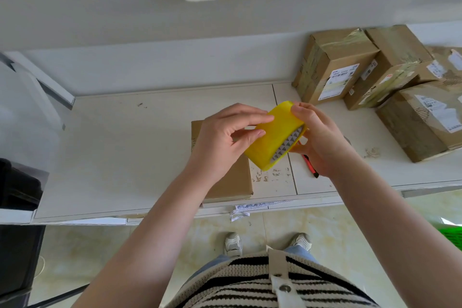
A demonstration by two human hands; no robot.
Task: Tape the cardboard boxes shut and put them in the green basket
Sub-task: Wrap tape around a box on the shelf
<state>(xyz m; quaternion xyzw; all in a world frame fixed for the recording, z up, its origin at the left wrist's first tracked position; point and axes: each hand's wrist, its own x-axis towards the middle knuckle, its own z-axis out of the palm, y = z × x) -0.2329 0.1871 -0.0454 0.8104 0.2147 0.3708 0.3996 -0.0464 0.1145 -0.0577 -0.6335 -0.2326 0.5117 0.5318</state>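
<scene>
Both hands hold a yellow tape roll (275,137) above the white table (130,147). My left hand (225,137) grips its left side, fingers across the outer face. My right hand (317,137) holds the right side, with the fingertips pinching at the roll's top edge. Under my left hand lies a flat cardboard box (235,182), near the table's front edge and partly hidden. Several taped, labelled cardboard boxes (370,70) are stacked at the back right. A corner of the green basket (452,235) shows on the floor at the right edge.
A red and black cutter (311,166) lies on the table below my right hand. Cardboard scraps (270,175) dot the table near the flat box. Dark equipment (17,220) stands at the left. My shoes (267,242) are on the tiled floor.
</scene>
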